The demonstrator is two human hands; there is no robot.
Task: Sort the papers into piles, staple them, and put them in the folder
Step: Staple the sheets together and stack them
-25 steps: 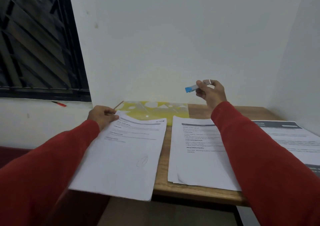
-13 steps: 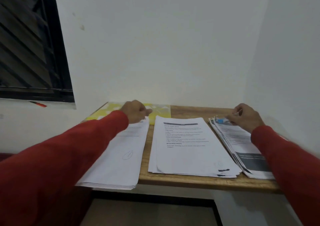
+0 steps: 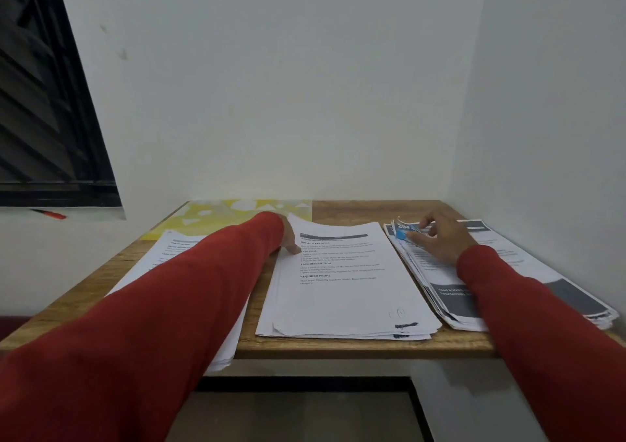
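Blue stapler [image 3: 401, 235], lifted in your right hand [image 3: 438, 241] a second ago, is now gripped at the right pile's [image 3: 450, 301] far corner, your left hand [image 3: 288, 240] resting flat beside the middle pile [image 3: 342, 292], folder [image 3: 237, 211] behind, so stapling looks underway

The red sleeve [image 3: 189, 292] hides most of the left pile [image 3: 176, 248].
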